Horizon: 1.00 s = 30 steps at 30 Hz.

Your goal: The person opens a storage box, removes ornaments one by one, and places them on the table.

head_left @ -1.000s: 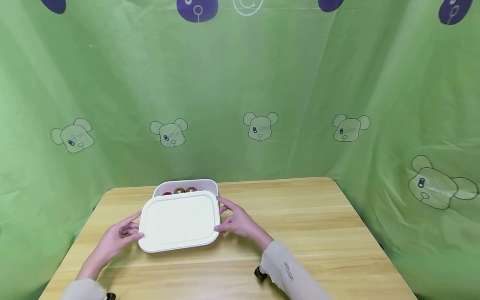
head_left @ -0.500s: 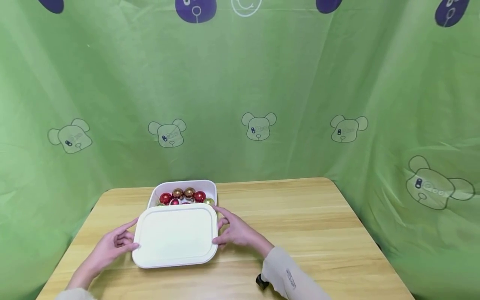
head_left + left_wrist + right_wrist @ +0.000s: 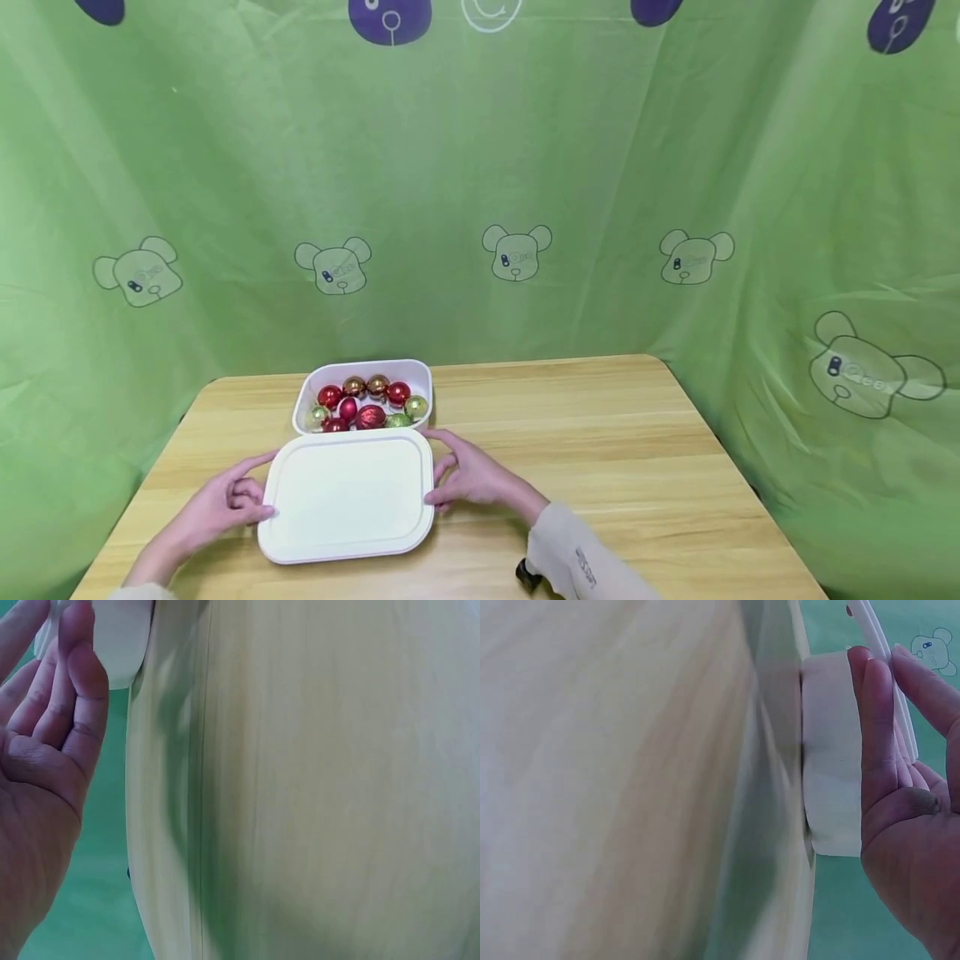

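Note:
Between my two hands is a white rectangular lid (image 3: 348, 496) with rounded corners, held above the table. My left hand (image 3: 217, 504) grips its left edge and my right hand (image 3: 472, 477) pinches its right edge. In the right wrist view the lid (image 3: 904, 731) is seen edge-on, apart from the white box (image 3: 831, 750). Just behind the lid, the open box (image 3: 426, 373) holds several Christmas baubles (image 3: 370, 417) in red, gold and light green. The lid's far edge hides the box's near wall in the head view. Only a corner of the lid (image 3: 124, 641) shows in the left wrist view.
The box stands at the back left of a wooden table (image 3: 600, 467) with rounded corners. A green curtain (image 3: 570, 150) printed with bear heads hangs behind and beside the table. A black wrist strap piece (image 3: 528, 575) shows under my right sleeve (image 3: 581, 558).
Both hands have drawn the lid toward me and slightly left, away from over the box. More of the baubles has come into view. The box stays about where it was.

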Tool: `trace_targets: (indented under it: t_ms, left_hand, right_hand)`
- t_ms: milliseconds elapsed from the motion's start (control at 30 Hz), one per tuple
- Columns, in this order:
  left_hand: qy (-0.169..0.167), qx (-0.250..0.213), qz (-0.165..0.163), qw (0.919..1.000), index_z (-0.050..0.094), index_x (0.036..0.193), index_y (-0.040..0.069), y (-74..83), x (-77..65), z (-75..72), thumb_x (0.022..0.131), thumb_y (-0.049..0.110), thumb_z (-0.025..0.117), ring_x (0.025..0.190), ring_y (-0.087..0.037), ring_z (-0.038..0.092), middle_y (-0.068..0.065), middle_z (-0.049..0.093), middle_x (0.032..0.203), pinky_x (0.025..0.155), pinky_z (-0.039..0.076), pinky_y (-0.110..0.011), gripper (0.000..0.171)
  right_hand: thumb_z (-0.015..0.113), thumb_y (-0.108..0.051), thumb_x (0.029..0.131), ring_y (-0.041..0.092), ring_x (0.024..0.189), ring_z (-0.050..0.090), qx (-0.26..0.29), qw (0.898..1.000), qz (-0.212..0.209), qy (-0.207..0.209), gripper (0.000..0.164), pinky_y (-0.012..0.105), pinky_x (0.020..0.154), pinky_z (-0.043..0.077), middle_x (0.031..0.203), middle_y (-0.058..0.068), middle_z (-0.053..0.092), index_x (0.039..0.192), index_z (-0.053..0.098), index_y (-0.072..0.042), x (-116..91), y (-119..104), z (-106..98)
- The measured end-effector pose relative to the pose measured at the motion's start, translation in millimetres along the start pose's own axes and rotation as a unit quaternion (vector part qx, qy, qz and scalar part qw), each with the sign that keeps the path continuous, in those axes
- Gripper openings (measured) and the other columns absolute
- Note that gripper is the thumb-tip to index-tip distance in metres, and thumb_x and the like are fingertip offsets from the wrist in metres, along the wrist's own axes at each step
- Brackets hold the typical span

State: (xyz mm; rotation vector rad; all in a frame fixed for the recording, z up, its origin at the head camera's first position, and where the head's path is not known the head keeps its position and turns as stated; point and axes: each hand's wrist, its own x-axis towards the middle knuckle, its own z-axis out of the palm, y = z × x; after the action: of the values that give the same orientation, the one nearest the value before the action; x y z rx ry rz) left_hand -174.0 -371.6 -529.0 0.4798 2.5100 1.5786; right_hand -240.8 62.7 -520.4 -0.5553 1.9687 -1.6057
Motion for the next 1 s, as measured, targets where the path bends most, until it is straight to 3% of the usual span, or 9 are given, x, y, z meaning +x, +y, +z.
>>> trace_targets:
  t_ms: [233,400,733,1000]
  left_hand:
    - [-0.035,-0.010,0.005,0.9993,0.025,0.155,-0.013,-7.4,0.2,-0.8,0.086,0.002,0.080,0.071,-0.014,0.070,-0.009,0.071,0.088,0.062,0.062,-0.032,0.089]
    - [-0.054,-0.022,-0.005,0.9983,0.022,0.155,-0.013,-9.8,-0.7,-0.6,0.087,0.007,0.081,0.070,-0.015,0.071,-0.016,0.071,0.089,0.061,0.063,-0.036,0.093]
    - [-0.055,0.002,-0.018,0.9983,0.024,0.157,-0.010,-14.1,2.8,1.3,0.087,0.010,0.081,0.073,-0.014,0.071,-0.012,0.071,0.091,0.066,0.064,-0.033,0.093]
    - [-0.054,0.023,-0.028,0.9979,0.027,0.156,-0.009,-18.7,7.7,3.5,0.086,0.014,0.082,0.073,-0.013,0.070,-0.008,0.070,0.090,0.067,0.063,-0.030,0.093]
  right_hand:
    - [0.085,0.008,0.077,0.023,0.068,0.074,0.001,1.000,0.007,-0.004,0.102,0.042,0.068,0.066,0.093,0.016,0.071,0.161,0.032,-0.016,-1,5,5]
    - [0.085,0.009,0.077,0.023,0.067,0.073,0.009,1.000,0.014,-0.007,0.100,0.043,0.068,0.066,0.091,0.015,0.069,0.159,0.035,-0.019,-1,7,7]
    - [0.085,0.010,0.076,0.029,0.067,0.073,-0.006,1.000,0.025,0.000,0.100,0.044,0.066,0.066,0.089,0.016,0.071,0.159,0.036,-0.018,3,14,7]
    - [0.084,0.012,0.076,0.024,0.067,0.072,-0.015,1.000,0.025,-0.002,0.098,0.042,0.067,0.066,0.090,0.018,0.071,0.158,0.037,-0.014,7,19,5]
